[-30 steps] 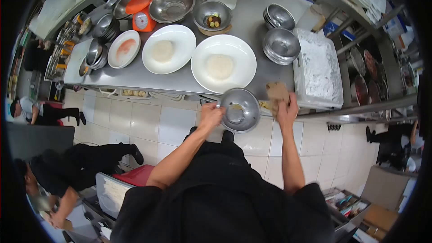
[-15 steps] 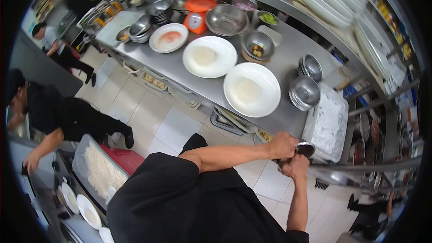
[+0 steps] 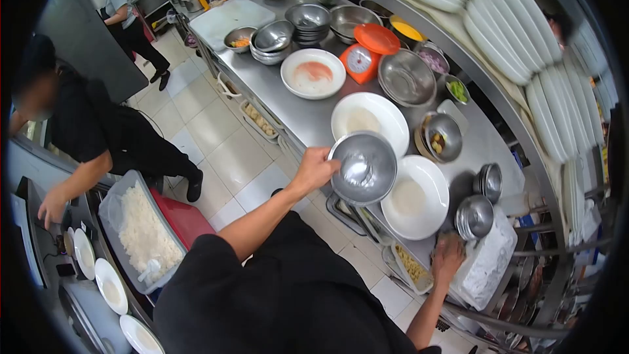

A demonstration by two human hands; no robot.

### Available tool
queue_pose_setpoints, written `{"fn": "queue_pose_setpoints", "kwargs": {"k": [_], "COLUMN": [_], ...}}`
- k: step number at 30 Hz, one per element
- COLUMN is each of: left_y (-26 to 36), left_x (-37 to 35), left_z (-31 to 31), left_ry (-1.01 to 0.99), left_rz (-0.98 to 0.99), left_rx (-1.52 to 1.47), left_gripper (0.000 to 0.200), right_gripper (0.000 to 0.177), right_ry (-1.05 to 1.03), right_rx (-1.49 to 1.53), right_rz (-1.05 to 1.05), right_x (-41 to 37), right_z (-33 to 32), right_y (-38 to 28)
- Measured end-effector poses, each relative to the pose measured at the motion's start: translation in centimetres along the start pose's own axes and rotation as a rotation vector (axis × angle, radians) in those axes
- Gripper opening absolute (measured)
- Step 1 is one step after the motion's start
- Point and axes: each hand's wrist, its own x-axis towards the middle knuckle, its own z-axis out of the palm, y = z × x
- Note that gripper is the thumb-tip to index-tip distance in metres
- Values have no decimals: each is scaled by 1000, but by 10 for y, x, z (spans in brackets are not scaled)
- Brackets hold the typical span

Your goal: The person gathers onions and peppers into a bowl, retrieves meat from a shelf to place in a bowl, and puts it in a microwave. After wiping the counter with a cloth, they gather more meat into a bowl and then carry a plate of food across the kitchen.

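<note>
My left hand [image 3: 316, 172] grips the rim of a steel bowl [image 3: 365, 168], which is tilted so that its shiny inside faces up. In this view the bowl overlaps two white plates, the nearer plate [image 3: 427, 213] and the farther plate [image 3: 383, 106], each with a pale round layer in its middle. My right hand [image 3: 448, 263] is low at the counter's front edge, its fingertips smeared by motion over a brownish patch; I cannot tell whether they hold anything. Just beyond those fingers stands a stack of steel bowls [image 3: 474, 217], with a white-powdered tray [image 3: 488, 262] to the right.
Along the steel counter are an orange scale [image 3: 362, 62], a plate with a reddish smear [image 3: 314, 88] and a large steel bowl [image 3: 407, 78]. White dishes [image 3: 524, 33] fill the shelf above. A tub of rice [image 3: 121, 219] and a person in black [image 3: 85, 124] are at left.
My hands have parted. The left has swung left and up with the steel bowl, over the plates; the right stays by the tray. The view has shifted, and the left co-worker's hand has opened.
</note>
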Motion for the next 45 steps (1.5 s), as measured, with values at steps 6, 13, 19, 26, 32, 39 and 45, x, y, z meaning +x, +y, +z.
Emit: {"fn": "queue_pose_setpoints", "kwargs": {"k": [6, 13, 19, 26, 32, 39, 45], "left_y": [-24, -86, -92, -121, -91, -77, -100], "left_x": [33, 193, 318, 358, 262, 139, 116], "left_z": [-49, -221, -364, -387, -368, -283, -187], "left_ry": [-170, 138, 587, 494, 604, 444, 57], "left_rz": [-248, -315, -466, -440, -240, -410, -432], "left_rx": [-302, -70, -317, -321, 41, 70, 70], "left_gripper": [6, 40, 64, 35, 23, 21, 17], "right_gripper": [37, 24, 27, 28, 28, 25, 27], "right_ry": [-434, -443, -280, -143, -158, -53, -59], "right_rx": [1493, 1375, 1399, 1376, 1330, 1301, 1374], "right_rz": [405, 585, 688, 757, 757, 740, 745], "right_x": [25, 61, 70, 85, 99, 102, 93], "right_z": [11, 72, 68, 66, 46, 38, 30], "right_y": [-246, -331, -331, -324, -302, -255, -238]}}
